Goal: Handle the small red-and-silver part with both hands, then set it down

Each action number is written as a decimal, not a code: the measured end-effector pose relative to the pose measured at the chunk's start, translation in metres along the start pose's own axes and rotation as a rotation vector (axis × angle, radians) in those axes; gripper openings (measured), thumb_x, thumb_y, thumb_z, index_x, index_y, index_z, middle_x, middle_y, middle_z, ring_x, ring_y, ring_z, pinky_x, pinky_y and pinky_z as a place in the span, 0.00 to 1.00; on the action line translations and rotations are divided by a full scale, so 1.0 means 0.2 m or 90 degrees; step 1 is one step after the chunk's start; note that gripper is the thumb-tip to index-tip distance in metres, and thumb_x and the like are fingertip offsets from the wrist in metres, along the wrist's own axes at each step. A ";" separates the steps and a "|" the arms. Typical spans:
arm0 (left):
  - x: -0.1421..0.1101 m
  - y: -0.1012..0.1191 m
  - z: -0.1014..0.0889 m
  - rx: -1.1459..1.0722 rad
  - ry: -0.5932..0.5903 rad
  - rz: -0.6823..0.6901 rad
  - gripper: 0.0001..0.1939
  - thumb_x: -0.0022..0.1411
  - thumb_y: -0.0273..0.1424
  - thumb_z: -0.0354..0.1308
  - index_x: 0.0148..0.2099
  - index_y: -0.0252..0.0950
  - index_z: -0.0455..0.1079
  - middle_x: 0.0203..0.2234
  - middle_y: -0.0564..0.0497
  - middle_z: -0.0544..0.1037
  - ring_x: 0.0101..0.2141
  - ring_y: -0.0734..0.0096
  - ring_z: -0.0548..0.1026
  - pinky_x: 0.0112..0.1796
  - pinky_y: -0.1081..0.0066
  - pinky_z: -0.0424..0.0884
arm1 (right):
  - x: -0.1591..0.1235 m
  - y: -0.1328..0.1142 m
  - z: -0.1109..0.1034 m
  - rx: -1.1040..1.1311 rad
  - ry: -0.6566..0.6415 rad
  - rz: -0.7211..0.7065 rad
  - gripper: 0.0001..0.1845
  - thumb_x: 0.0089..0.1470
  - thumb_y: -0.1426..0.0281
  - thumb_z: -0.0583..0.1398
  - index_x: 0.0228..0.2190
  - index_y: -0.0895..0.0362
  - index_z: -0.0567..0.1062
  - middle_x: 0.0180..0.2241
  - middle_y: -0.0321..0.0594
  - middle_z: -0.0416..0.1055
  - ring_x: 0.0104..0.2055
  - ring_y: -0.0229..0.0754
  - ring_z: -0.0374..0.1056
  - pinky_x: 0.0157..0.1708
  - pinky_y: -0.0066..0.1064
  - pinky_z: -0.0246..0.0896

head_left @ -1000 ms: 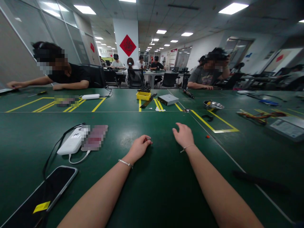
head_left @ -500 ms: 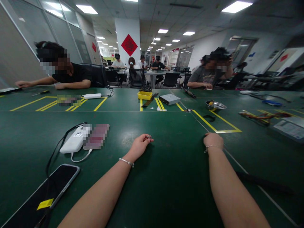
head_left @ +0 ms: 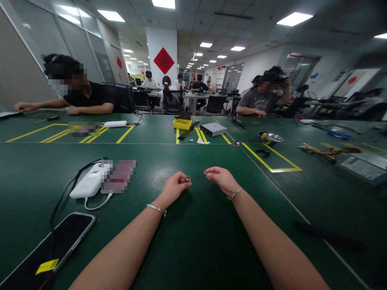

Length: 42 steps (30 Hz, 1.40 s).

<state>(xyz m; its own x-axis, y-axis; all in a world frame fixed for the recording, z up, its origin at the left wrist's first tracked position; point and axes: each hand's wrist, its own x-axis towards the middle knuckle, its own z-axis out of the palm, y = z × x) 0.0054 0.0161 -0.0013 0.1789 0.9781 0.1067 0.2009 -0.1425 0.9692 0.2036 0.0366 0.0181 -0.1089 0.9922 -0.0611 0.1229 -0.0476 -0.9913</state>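
My left hand (head_left: 175,186) is closed just above the green table (head_left: 193,241). Pinched at its fingertips is a small shiny metal piece (head_left: 188,179) with a bit of red beside it; its kind is too small to make out. To the right, and apart from it, is my right hand (head_left: 222,179), its thumb and fingers pressed together and pointing left. Whatever those fingers hold, if anything, is hidden.
At left lie a white power bank (head_left: 87,181) with cables and a large phone (head_left: 60,245). Farther back are a yellow bin (head_left: 182,123), a grey box (head_left: 213,129) and a metal bowl (head_left: 273,137). A black strip (head_left: 328,235) lies at right. People sit across the table.
My right hand has moved left from the right side of the table, close to my left hand. My left hand stays nearly in place with the small metal piece.
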 end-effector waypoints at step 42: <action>-0.01 0.02 -0.01 0.078 0.060 0.099 0.11 0.51 0.34 0.53 0.37 0.35 0.66 0.26 0.53 0.72 0.28 0.76 0.69 0.30 0.75 0.65 | -0.06 0.00 0.19 0.352 -0.139 0.081 0.10 0.35 0.72 0.64 0.25 0.58 0.69 0.26 0.35 0.69 0.25 0.31 0.63 0.29 0.27 0.58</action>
<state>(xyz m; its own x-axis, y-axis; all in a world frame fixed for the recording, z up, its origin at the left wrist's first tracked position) 0.0045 0.0130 0.0021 0.1278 0.9521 0.2779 0.2948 -0.3040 0.9059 0.1680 0.0211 0.0152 -0.3339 0.9309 -0.1481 -0.3753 -0.2754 -0.8851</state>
